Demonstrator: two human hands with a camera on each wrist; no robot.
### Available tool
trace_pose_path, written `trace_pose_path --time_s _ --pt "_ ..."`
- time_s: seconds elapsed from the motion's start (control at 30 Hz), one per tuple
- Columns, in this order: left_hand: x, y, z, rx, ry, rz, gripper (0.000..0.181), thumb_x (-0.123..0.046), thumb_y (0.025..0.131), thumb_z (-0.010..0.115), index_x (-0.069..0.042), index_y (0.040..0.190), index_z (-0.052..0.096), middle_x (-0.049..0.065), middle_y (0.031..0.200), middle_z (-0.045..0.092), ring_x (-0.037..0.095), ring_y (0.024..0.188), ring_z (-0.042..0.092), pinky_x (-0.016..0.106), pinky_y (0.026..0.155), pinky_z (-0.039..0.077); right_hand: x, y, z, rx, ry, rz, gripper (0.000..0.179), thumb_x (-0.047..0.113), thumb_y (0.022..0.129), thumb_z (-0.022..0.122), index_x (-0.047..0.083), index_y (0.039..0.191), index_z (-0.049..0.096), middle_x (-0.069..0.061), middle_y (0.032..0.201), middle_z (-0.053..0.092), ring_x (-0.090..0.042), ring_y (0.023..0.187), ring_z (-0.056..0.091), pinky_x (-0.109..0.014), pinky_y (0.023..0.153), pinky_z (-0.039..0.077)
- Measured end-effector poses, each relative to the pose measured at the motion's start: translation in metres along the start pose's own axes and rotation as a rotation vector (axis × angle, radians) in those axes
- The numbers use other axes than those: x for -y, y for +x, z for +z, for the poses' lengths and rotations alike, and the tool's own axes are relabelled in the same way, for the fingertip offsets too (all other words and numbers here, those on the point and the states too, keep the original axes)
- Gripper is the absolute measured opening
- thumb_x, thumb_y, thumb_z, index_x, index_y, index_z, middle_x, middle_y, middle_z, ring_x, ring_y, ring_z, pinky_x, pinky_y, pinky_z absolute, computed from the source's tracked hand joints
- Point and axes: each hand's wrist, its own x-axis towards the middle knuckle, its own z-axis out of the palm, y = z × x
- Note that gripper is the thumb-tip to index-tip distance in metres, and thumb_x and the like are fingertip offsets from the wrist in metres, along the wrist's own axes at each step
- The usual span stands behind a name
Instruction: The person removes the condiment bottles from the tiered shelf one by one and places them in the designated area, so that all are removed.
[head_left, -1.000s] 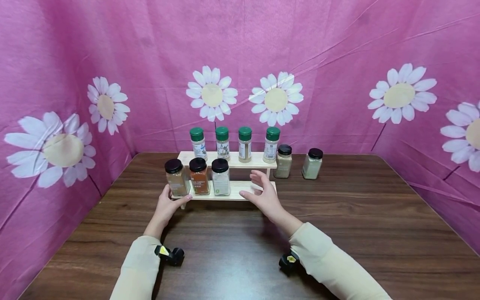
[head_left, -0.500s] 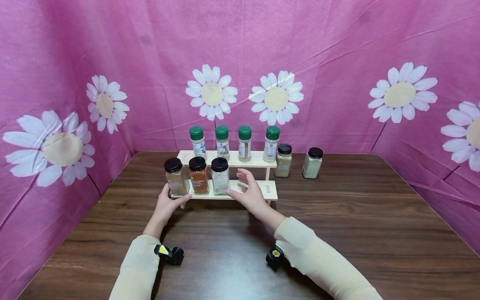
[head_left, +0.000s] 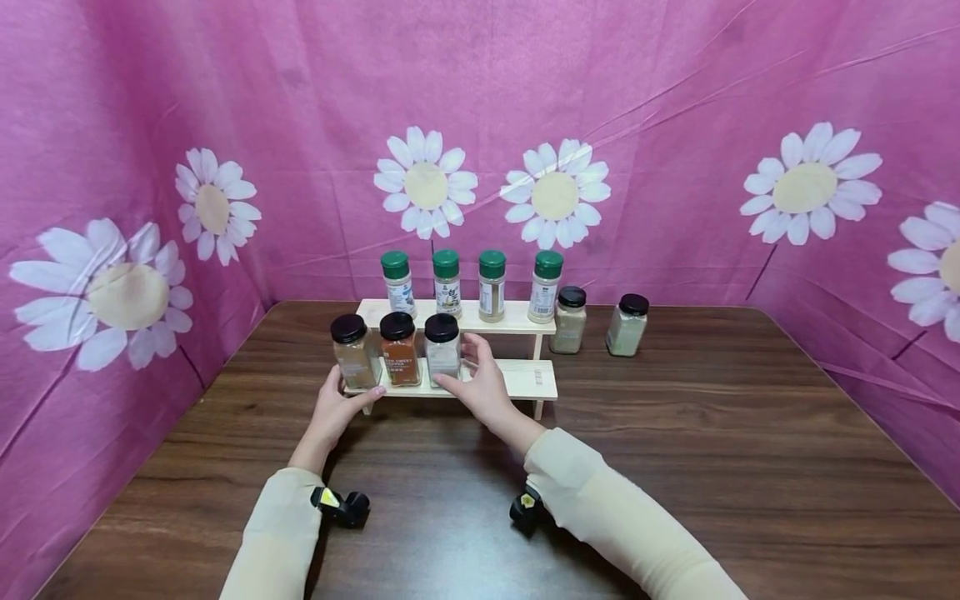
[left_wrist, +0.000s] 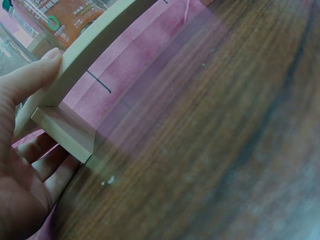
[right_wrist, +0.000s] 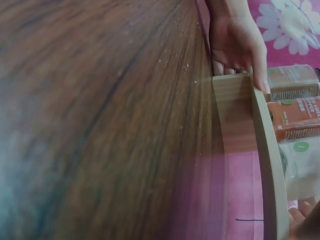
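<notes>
A two-tier light wooden spice rack (head_left: 528, 380) stands on the table. Its lower step bears three black-lidded spice jars: a brown one (head_left: 357, 363), a red sweet pepper one (head_left: 402, 360) and a white one (head_left: 443, 357). My left hand (head_left: 333, 410) grips the rack's left end; in the left wrist view its thumb (left_wrist: 35, 75) lies over the front edge, its fingers below by the leg. My right hand (head_left: 486, 393) holds the white jar, thumb at its front, fingers at its right side and partly hidden. In the right wrist view the white jar (right_wrist: 302, 157) stands beside the red jar (right_wrist: 297, 117).
Several green-capped shakers (head_left: 491, 292) line the rack's upper step. Right of the rack, two black-lidded jars, one tan-green (head_left: 568, 325) and one pale green (head_left: 627, 329), stand on the brown table (head_left: 712, 433). A pink flowered cloth (head_left: 660, 200) hangs behind.
My right hand has moved left from over the lower step's right part to the white jar and taken hold of it. The left hand has stayed at the rack's left end.
</notes>
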Motion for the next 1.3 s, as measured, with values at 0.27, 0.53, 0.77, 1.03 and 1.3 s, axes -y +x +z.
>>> trace_pose_path --time_s 0.27,0.53,0.77,1.03,1.3 --pt "-0.001 0.001 0.0 -0.001 0.02 -0.008 0.069 -0.011 0.071 0.071 -0.002 0.125 0.03 0.017 0.122 0.041 0.022 0.109 0.036 0.034 0.09 0.027 0.002 0.005 0.008 -0.007 -0.006 0.016 0.065 0.007 0.068 0.072 -0.001 0.12 0.035 -0.02 0.112 0.046 -0.028 0.104 0.043 -0.036 0.088 0.034" --pt "0.0 0.001 0.0 -0.007 0.016 0.003 0.068 -0.01 0.07 0.071 -0.003 0.125 0.031 0.017 0.12 0.042 0.022 0.108 0.037 0.035 0.091 0.025 -0.001 0.006 0.014 -0.05 -0.029 0.001 0.064 0.01 0.068 0.073 0.0 0.119 0.035 -0.017 0.111 0.047 -0.027 0.101 0.045 -0.037 0.085 0.036" --pt "0.0 0.0 0.002 -0.006 0.013 0.007 0.067 -0.009 0.07 0.071 -0.003 0.125 0.032 0.017 0.12 0.043 0.022 0.107 0.037 0.034 0.092 0.025 -0.004 0.006 0.02 -0.107 -0.051 -0.023 0.062 0.009 0.067 0.073 0.0 0.116 0.036 -0.014 0.109 0.048 -0.026 0.097 0.048 -0.035 0.082 0.038" --pt "-0.001 0.0 0.002 -0.007 0.019 0.015 0.066 -0.01 0.071 0.07 -0.003 0.124 0.033 0.016 0.119 0.044 0.022 0.104 0.039 0.033 0.088 0.028 -0.001 0.008 0.023 -0.157 -0.129 -0.034 0.058 0.011 0.066 0.074 0.002 0.112 0.04 -0.011 0.101 0.052 -0.023 0.092 0.049 -0.034 0.079 0.038" --pt "0.001 0.001 0.0 -0.009 0.032 0.013 0.065 -0.011 0.071 0.07 -0.004 0.124 0.033 0.016 0.117 0.046 0.02 0.101 0.041 0.032 0.085 0.03 0.001 0.01 0.024 -0.154 -0.152 -0.007 0.053 0.011 0.065 0.075 0.004 0.107 0.044 -0.009 0.091 0.056 -0.021 0.081 0.052 -0.031 0.07 0.041"
